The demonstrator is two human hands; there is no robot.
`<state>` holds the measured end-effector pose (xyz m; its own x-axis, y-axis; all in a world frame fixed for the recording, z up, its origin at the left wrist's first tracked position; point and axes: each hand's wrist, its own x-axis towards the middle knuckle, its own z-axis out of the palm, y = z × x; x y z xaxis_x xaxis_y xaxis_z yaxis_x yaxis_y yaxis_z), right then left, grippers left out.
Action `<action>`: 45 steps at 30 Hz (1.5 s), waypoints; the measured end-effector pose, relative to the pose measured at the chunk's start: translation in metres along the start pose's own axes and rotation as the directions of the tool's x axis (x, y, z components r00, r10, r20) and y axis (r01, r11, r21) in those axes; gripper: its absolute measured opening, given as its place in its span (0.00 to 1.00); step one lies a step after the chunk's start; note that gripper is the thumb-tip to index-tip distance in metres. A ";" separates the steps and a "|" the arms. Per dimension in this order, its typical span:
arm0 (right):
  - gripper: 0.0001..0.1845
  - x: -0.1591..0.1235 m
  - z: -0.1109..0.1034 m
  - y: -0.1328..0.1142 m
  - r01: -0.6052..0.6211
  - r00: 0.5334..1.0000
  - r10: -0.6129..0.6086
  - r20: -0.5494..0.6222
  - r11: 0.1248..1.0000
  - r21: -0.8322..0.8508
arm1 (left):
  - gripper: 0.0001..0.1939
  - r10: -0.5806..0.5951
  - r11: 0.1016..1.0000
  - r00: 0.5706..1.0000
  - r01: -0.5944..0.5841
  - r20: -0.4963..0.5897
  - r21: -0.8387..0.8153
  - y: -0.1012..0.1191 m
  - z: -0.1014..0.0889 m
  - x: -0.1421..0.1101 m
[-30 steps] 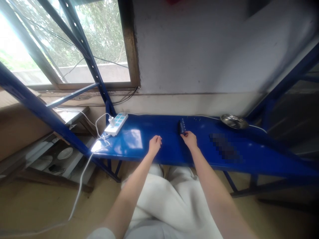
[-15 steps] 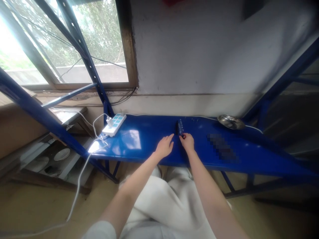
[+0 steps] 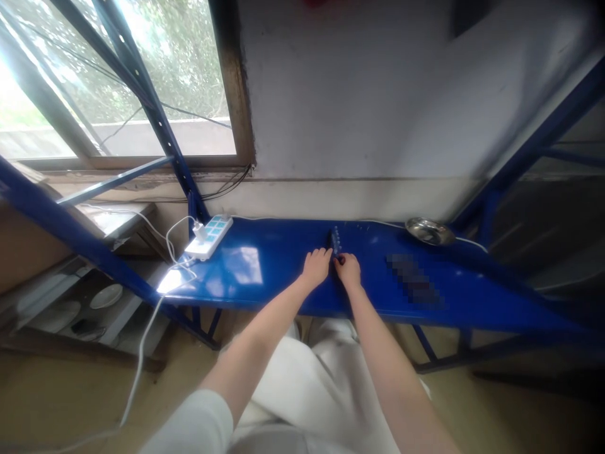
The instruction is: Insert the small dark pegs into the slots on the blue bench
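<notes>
While your right hand [image 3: 348, 271] pinches the near end of one dark studded object [image 3: 335, 238] on one bench [image 3: 283, 243], your left hand [image 3: 316, 267], its hold unclear, is beside it, one power strip [image 3: 209, 237] farther left.

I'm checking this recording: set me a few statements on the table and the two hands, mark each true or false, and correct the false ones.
1. A white power strip lies on the blue table. True.
2. The power strip has nothing plugged in. False: a white plug stands in it.
3. The left hand and the right hand are close together, at the near end of a small dark item with a row of clear bumps. True.
4. The metal dish lies left of both hands. False: the metal dish is to their right, towards the back of the table.
</notes>
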<state>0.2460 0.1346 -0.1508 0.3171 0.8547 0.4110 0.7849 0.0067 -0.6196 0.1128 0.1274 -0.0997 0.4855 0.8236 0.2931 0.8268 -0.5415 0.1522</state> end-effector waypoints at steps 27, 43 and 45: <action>0.11 -0.005 -0.003 -0.011 0.086 0.996 -0.086 -0.027 0.996 -0.017 | 0.05 -0.307 0.723 0.939 0.123 -0.157 -0.680 -0.011 -0.030 0.009; 0.12 -0.012 -0.014 -0.025 0.219 0.975 -0.222 -0.020 0.971 -0.092 | 0.08 -0.198 0.821 0.960 0.053 -0.196 -0.568 -0.016 -0.042 0.001; 0.11 -0.013 -0.014 -0.026 0.225 0.973 -0.228 -0.018 0.969 -0.100 | 0.09 -0.132 0.847 0.966 -0.006 -0.221 -0.532 -0.017 -0.041 0.000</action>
<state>0.2290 0.1162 -0.1302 0.1392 0.8210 0.5537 0.8854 0.1472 -0.4410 0.0867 0.1298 -0.0637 0.2970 0.8300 0.4721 0.5462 -0.5532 0.6290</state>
